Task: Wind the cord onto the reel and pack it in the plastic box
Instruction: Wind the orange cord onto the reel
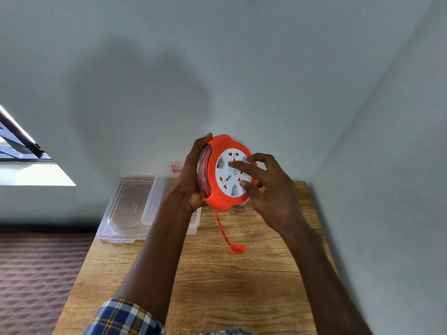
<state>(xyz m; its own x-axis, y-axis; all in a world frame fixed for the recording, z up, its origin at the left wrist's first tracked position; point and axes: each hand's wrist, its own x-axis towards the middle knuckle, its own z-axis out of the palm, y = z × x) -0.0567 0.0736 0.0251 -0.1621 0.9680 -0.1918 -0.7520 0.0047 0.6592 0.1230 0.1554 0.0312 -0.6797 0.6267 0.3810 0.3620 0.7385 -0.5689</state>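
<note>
An orange cord reel (217, 199) with a white socket face is held upright above the wooden table (217, 274). My left hand (192, 180) grips its left rim and back. My right hand (263, 187) rests its fingers on the white socket face, the index finger pointing across the centre. A short length of orange cord (221, 228) hangs from the bottom of the reel and ends in an orange plug (238, 248) just above the table. The clear plastic box (154, 201) stands at the table's far left, partly hidden behind my left forearm.
A clear lid (128, 209) lies next to the box at the table's left edge. An orange latch (175, 168) shows behind the box. Grey walls close the table at the back and right. Patterned floor lies to the left.
</note>
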